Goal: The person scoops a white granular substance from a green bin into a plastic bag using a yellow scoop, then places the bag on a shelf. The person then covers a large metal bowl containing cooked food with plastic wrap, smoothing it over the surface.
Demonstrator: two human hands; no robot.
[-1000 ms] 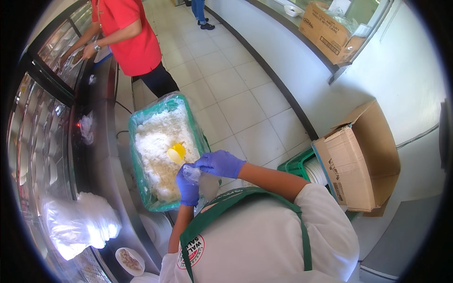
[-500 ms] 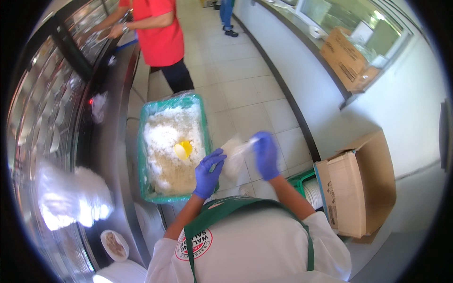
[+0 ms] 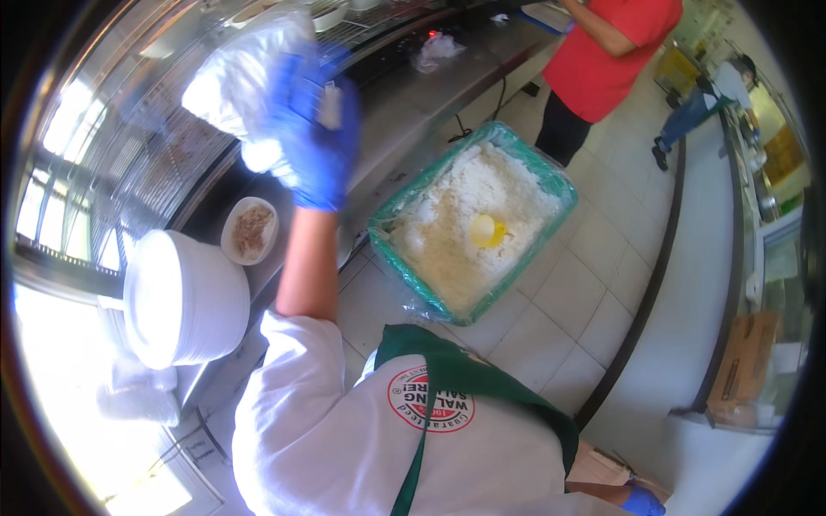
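My left hand (image 3: 314,129), in a blue glove, is raised at the bundle of clear plastic bags (image 3: 237,77) beside the display case. Motion smears its fingers, and a small white sliver shows between thumb and fingers; the grip is unclear. Low at the right edge, my gloved right hand (image 3: 644,500) is only partly visible beside the cardboard box (image 3: 596,467), its fingers hidden. A plastic-lined green crate (image 3: 527,282) holds white rice (image 3: 465,206), with a yellow cup-like scoop (image 3: 489,230) resting in it.
A stack of white foam containers (image 3: 185,297) and a white bowl of brownish shredded food (image 3: 250,230) sit on the dark counter (image 3: 404,112). A person in a red shirt (image 3: 602,64) stands beyond the crate. Another person (image 3: 714,103) is farther off.
My view has swung left. My left hand has gone from in front of my apron up to the plastic bags; my right hand has dropped to the lower right, away from the thin pale bag.
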